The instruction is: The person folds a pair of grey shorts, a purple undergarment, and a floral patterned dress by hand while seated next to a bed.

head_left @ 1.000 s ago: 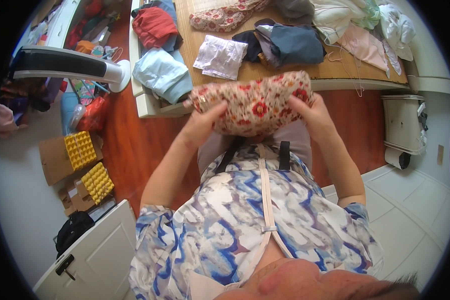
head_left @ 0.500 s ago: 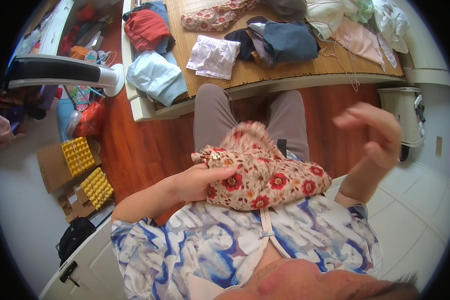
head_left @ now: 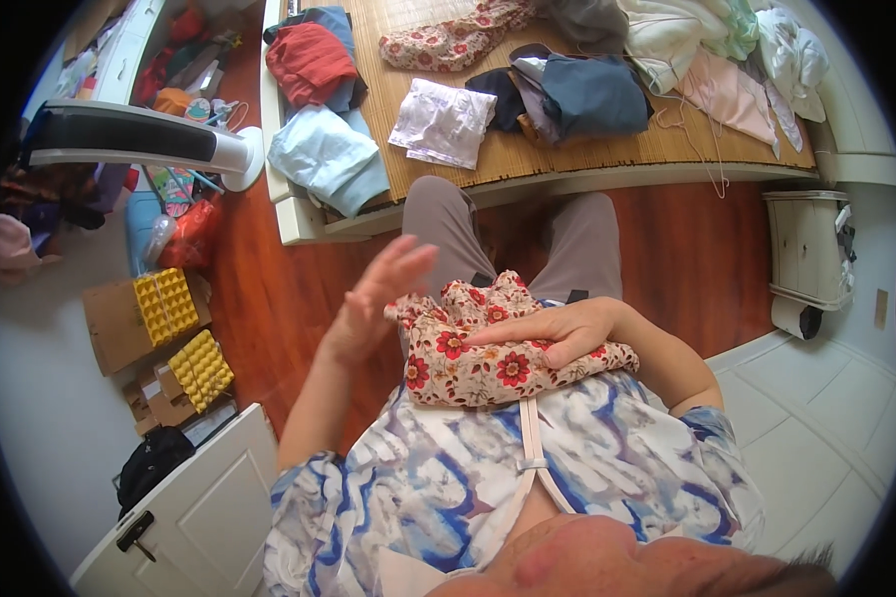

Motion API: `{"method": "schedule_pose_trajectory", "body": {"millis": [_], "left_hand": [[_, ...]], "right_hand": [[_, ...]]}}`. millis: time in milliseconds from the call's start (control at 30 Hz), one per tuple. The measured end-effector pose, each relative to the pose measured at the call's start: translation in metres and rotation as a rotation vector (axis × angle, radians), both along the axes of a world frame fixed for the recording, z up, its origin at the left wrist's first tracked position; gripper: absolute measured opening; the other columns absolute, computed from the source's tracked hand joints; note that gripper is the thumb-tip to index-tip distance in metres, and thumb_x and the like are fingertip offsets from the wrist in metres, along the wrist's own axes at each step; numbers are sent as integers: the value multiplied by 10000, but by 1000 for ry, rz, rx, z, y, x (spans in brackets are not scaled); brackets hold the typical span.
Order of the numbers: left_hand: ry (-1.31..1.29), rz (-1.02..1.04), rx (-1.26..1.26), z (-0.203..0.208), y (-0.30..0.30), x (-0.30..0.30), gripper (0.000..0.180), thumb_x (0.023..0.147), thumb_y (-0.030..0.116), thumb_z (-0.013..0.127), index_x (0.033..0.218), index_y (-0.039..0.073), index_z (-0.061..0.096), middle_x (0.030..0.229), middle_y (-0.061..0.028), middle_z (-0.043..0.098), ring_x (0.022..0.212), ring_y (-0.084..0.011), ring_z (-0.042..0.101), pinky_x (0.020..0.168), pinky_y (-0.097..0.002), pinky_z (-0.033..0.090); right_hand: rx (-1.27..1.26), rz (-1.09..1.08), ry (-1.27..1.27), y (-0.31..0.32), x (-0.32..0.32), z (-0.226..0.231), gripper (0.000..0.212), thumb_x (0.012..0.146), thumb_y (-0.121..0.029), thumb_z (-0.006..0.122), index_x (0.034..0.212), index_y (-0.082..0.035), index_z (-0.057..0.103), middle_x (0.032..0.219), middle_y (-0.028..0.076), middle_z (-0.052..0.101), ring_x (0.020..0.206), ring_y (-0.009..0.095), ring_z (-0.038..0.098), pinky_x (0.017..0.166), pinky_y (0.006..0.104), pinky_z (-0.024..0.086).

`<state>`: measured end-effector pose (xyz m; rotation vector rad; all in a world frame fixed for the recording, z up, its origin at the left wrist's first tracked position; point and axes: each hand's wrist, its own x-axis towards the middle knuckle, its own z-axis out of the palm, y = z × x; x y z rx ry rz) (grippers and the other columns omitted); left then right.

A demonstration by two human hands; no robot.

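Note:
A cream floral garment (head_left: pixel 513 368) with red flowers lies bunched and folded against my lap and belly. My right hand (head_left: pixel 562 330) rests on top of it, fingers stretched toward the left and lying flat on the cloth. Raised just beyond the garment's left end is my left hand (head_left: pixel 383 284), its fingers apart and somewhat blurred, with nothing in them. What lies under the folds is hidden.
On the mat-covered bed (head_left: pixel 408 184) ahead lie a folded white cloth (head_left: pixel 443 121), light blue clothes (head_left: pixel 324 154), a red garment (head_left: pixel 311 65), dark blue clothes (head_left: pixel 592 95) and another floral piece (head_left: pixel 448 40). A white suitcase (head_left: pixel 809 249) stands at right, yellow egg-crate trays (head_left: pixel 166 306) at left.
My left hand has let go of the floral garment and lifted away from it. My right hand has come down from the right onto the cloth, which now looks flatter and more compact.

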<state>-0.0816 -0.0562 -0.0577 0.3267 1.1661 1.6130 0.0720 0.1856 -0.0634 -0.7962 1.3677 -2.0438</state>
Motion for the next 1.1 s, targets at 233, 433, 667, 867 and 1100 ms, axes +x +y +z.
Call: {"method": "schedule_pose_trajectory", "body": {"millis": [233, 433, 667, 867, 1100], "left_hand": [[-459, -205, 258, -39, 0, 30, 1328, 513, 786, 747, 1472, -8, 282, 1462, -152, 418, 1335, -256, 436, 1105, -419, 357], [-43, -193, -102, -24, 8, 30, 520, 886, 61, 651, 1367, 16, 460, 1314, -96, 567, 1176, -200, 562, 987, -345, 463], [-549, 272, -117, -26, 13, 30, 376, 937, 120, 590, 1291, 9, 526, 1222, -139, 625, 1097, -251, 627, 939, -393, 522], [-541, 270, -61, -23, 31, 14, 381, 959, 160, 549, 1303, 1, 514, 1210, -150, 629, 1063, -255, 646, 902, -396, 544], [-378, -85, -156, 34, 4, 15, 463, 873, 109, 631, 1300, -35, 524, 1238, -150, 618, 1107, -247, 619, 942, -376, 504]], "right_hand": [[-542, -310, -1091, 6, 25, -33, 717, 985, -558, 385, 1487, -53, 304, 1466, 134, 426, 1327, 213, 455, 1105, 350, 365], [-482, -532, -1343, 1, -5, -37, 609, 997, -552, 362, 1311, -69, 558, 1222, 72, 650, 1051, 140, 646, 909, 296, 522], [-502, -769, -1024, 39, 12, -57, 905, 886, -753, 299, 1345, 5, 483, 1314, 157, 573, 1212, 260, 564, 1026, 401, 455], [176, -1196, -592, 32, -9, -11, 622, 858, -61, 654, 1420, -16, 390, 1197, 82, 575, 1094, 149, 543, 995, 303, 415], [759, -1109, -338, 40, 33, 94, 695, 797, -20, 653, 1440, -35, 388, 1186, 134, 586, 1075, 171, 561, 950, 270, 418]]}}
